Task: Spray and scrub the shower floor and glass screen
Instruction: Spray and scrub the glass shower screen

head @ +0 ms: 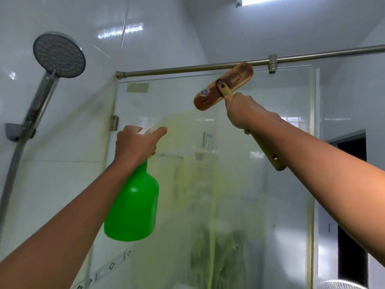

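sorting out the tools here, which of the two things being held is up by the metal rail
The brush, held in the right hand. Its wooden head reaches the rail atop the glass; the green bottle in the left hand hangs lower.

White tiled walls (62, 174) gleam; a shower head (59, 55) hangs left, a steel rail (187, 69) crosses above, a dark doorway (352, 184) right.

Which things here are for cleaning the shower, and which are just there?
For the job: green spray bottle in the left hand; wooden brush in the right hand; glass screen.
Just there: shower head, metal rail.
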Motion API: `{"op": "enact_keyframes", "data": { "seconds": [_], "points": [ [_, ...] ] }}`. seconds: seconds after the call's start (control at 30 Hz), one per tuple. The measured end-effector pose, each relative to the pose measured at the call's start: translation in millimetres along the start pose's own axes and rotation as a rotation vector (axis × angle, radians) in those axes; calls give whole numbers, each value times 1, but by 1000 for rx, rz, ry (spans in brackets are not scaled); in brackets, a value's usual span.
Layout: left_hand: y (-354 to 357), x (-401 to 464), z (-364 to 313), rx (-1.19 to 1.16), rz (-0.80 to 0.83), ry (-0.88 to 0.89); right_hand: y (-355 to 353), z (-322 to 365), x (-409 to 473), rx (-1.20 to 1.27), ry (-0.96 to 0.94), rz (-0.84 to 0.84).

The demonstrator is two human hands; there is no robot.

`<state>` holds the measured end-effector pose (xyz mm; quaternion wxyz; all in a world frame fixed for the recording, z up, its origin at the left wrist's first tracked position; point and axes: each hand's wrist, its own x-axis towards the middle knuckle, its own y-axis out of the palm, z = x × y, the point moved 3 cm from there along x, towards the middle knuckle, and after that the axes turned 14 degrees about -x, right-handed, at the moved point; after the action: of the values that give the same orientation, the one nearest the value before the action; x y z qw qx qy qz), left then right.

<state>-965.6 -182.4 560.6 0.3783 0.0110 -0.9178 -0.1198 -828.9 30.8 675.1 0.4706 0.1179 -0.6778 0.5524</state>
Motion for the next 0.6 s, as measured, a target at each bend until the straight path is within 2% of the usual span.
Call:
{"op": "enact_keyframes", "data": {
  "seconds": [0.2,0.3,0.4,0.6],
  "points": [
    [-20,12,4,5,-16,2,-6,20,-1,-74,-11,13],
    [-26,17,5,22,79,-3,-4,32,-4,-84,10,25],
    [-32,21,13,-4,147,-27,-2,39,-7,-66,56,35],
    [-50,33,27,-25,153,-3,15,60,-13,-31,195,37]
  ]
}}
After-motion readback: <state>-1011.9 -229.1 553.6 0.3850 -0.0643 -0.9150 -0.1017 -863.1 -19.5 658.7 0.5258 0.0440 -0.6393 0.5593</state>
